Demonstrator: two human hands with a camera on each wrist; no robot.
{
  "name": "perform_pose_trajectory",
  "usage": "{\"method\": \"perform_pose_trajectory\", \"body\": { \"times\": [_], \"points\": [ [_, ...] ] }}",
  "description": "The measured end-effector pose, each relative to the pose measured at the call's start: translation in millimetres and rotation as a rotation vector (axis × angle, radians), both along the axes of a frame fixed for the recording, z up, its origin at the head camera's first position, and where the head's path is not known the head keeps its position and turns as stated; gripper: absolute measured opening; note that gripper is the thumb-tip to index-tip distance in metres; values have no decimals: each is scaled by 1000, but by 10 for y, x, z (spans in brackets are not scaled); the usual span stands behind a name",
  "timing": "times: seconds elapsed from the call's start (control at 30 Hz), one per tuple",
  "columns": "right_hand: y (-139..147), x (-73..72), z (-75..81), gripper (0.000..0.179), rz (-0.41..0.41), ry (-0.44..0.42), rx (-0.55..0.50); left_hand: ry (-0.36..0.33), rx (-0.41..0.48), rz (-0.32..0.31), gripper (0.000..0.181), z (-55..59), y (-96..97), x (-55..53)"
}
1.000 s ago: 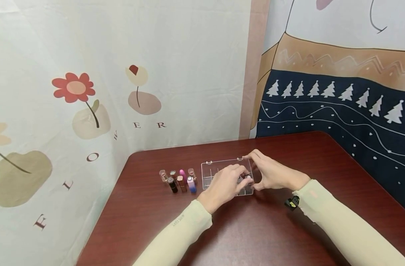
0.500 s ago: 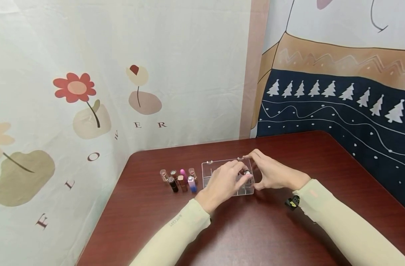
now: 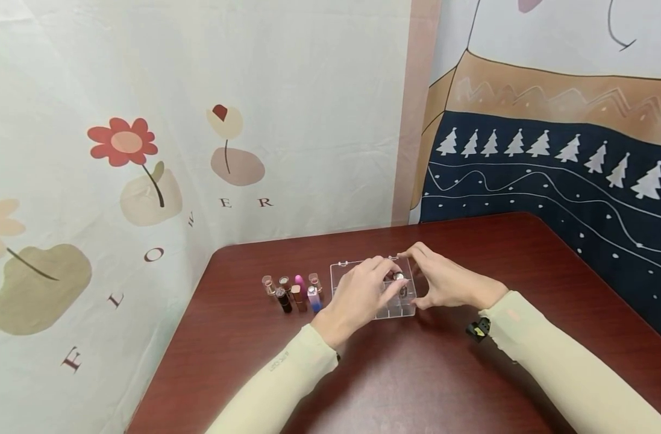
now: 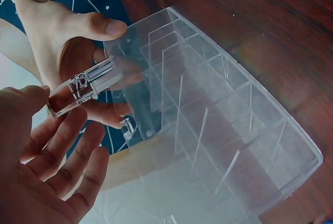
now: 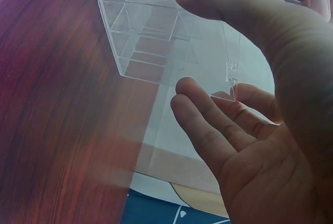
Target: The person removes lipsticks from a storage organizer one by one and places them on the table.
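My left hand [image 3: 357, 292] pinches a lipstick tube [image 4: 83, 86] between thumb and fingers. The tube has shiny silver fittings and a reddish-brown end, and tilts over the right part of a clear divided box [image 4: 229, 115]. In the left wrist view the other fingers are spread beneath it. My right hand [image 3: 444, 280] holds the box at its right end, thumb at the near side and fingers round the far corner. Thin walls split the box into compartments, seen in the right wrist view past the thumb [image 5: 203, 0]. The left hand covers part of the box in the head view.
Left of the box several lipsticks stand in a close group, among them a black one [image 3: 283, 299], a brown one [image 3: 297, 298], a magenta one [image 3: 300, 284] and a blue one [image 3: 314, 298]. Patterned cloths [image 3: 308, 120] hang behind the dark red table [image 3: 417, 374].
My left hand has shifted slightly back and to the left with the lipstick, showing more of the box's near compartments. The right hand keeps its hold on the box.
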State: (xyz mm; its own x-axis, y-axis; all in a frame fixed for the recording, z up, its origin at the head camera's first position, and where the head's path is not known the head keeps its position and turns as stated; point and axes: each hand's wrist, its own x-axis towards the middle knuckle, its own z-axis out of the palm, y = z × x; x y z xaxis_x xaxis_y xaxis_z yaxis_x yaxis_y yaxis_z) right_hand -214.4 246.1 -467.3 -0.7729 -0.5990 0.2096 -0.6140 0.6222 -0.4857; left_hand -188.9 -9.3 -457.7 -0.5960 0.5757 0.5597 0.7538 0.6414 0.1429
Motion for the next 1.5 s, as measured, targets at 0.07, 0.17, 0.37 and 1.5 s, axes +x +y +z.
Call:
{"method": "perform_pose_trajectory", "body": {
  "times": [0.07, 0.17, 0.37, 1.5],
  "points": [
    [1, 0, 1, 96, 0, -11, -4, 11, 6, -3, 21, 12, -22, 5],
    [2, -2, 1, 96, 2, -17, -7, 16, 16, -3, 21, 33, -61, 14],
    [-1, -4, -4, 96, 0, -15, -9, 28, 26, 17, 20, 85, -154, 30],
    [-11, 8, -4, 93, -20, 25, 26, 11, 141, 189, 17, 234, -1049, 102]
  ]
}}
